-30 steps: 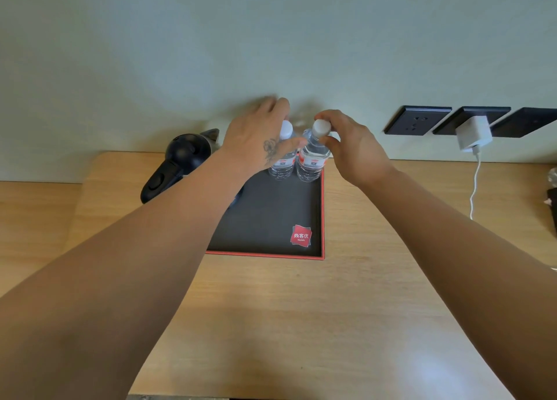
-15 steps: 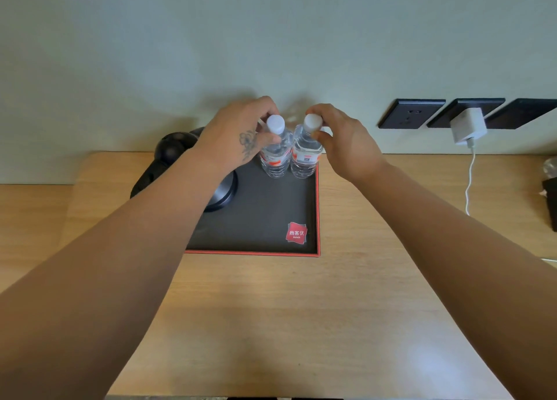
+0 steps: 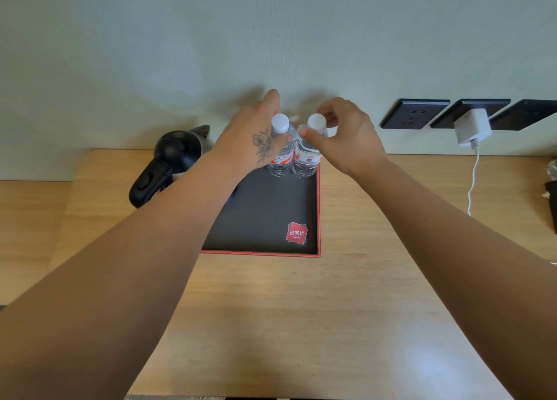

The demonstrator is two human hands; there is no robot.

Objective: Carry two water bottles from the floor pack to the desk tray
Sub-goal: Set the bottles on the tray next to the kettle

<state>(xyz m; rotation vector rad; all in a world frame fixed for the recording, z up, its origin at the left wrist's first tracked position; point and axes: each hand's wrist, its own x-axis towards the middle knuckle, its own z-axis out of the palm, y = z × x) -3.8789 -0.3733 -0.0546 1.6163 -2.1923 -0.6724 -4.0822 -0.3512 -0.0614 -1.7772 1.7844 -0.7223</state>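
Head view shows 2 water bottles standing upright on the tray [image 3: 265,218], both in its far right corner and touching each other. The left bottle [image 3: 281,155] has a white cap and a red and white label; the right bottle [image 3: 306,161] has the same white cap and a label with red at its lower edge. The tray is black inside with a thin red rim, and a red square logo sticker [image 3: 297,233] lies near its front right corner.

The left hand [image 3: 256,140] is curled around the neck and shoulder of the left bottle, fingers reaching behind the cap; a flower tattoo marks the back of this hand. The right hand [image 3: 346,140] is partly closed around the top of the right bottle, thumb tip against its shoulder and bent fingers behind the cap. Whether either hand presses firmly or only rests there, I cannot tell.

The tray sits on the light wood counter [image 3: 301,309]. Left of the tray, partly behind the left forearm, stands a black kettle [image 3: 171,161]. Right of the tray, on the wall, are 3 dark sockets [image 3: 414,113], and a white charger [image 3: 471,126] is plugged into the middle 1, its cable [image 3: 472,182] hanging down to the counter.
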